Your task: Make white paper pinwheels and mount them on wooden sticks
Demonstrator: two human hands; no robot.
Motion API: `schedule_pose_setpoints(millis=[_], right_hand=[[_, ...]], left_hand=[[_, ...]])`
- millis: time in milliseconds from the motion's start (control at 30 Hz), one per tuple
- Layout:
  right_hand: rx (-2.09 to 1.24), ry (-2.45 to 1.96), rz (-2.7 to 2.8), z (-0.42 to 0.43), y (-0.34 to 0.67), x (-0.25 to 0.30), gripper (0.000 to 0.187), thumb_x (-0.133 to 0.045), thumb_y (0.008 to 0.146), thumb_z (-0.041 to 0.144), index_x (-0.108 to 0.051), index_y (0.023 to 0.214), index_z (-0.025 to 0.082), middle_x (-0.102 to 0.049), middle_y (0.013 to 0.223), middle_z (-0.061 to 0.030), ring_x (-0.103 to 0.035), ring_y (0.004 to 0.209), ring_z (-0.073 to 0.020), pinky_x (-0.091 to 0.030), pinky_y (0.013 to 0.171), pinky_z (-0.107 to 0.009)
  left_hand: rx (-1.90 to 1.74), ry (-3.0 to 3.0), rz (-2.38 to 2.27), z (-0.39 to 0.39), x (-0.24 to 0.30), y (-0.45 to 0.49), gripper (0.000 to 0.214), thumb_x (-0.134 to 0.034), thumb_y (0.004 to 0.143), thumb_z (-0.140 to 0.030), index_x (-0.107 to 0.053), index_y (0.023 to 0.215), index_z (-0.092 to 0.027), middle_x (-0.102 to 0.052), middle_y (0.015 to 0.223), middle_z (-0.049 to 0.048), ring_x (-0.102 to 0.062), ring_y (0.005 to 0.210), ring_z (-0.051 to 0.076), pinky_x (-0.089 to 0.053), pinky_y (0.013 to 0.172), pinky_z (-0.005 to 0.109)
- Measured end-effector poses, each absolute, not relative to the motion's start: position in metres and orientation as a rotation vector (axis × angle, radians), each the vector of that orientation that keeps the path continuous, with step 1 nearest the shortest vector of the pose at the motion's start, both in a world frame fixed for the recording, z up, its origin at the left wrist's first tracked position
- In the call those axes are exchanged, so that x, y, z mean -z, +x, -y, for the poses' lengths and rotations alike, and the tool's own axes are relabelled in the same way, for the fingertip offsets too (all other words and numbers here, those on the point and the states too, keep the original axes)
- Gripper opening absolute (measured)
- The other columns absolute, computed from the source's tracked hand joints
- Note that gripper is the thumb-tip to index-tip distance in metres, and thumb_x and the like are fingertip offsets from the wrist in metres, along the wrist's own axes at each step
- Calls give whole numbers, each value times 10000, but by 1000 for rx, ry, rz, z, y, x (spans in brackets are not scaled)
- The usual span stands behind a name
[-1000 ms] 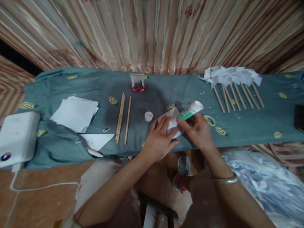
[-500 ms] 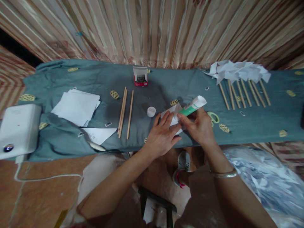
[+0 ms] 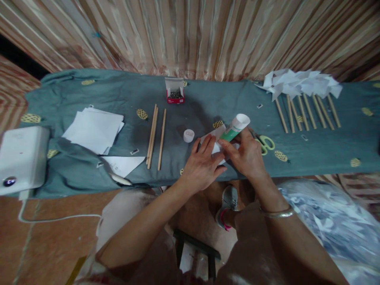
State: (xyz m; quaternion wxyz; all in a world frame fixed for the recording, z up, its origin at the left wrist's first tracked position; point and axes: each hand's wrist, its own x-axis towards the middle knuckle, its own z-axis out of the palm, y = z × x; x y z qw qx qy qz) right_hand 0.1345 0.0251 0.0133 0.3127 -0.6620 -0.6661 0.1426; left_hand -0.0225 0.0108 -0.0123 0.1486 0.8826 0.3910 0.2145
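Observation:
My right hand [image 3: 247,154] grips a green and white glue stick [image 3: 230,132], tilted, with its lower end down at a white sheet of paper [image 3: 215,149]. The glue tip is hidden by my fingers. My left hand [image 3: 203,164] lies over the paper with its fingers stretched out, pressing it to the cloth and covering much of it. A round white cap [image 3: 188,135] stands just left of the paper. Green-handled scissors [image 3: 266,144] lie beside my right hand, their blades partly hidden behind it.
Several wooden sticks [image 3: 162,138] and a stack of white paper [image 3: 90,130] lie to the left. A red box of small metal pins [image 3: 175,95] stands open at the back. Paper pinwheels [image 3: 303,85] on sticks lie far right. A white device [image 3: 23,158] sits at the left end.
The glue stick is more upright, and my right hand has shifted slightly left and down over the paper. More of the scissors shows. My left hand stays on the paper.

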Motion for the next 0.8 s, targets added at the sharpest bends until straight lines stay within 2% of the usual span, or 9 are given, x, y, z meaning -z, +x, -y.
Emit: schedule_pose_setpoints(millis=[533, 800], right_hand=[[-391, -1711, 1831, -25, 137, -11, 420, -560, 827, 578, -563, 1037, 214, -673, 782, -63, -638, 752, -255, -485, 713, -357], [-319, -1706, 1957, -22, 138, -14, 469, -493, 869, 575, -563, 1087, 165, -685, 814, -103, -656, 758, -262, -504, 705, -358]], left_hand=[[-591, 2537, -1123, -12, 14, -22, 362, -615, 853, -391, -631, 1146, -179, -409, 1470, 191, -305, 1404, 365, -242, 1115, 606], [-594, 2551, -1129, -12, 14, -23, 375, -621, 850, -400, -630, 1150, -176, -414, 1467, 184, -308, 1400, 365, -245, 1118, 600]])
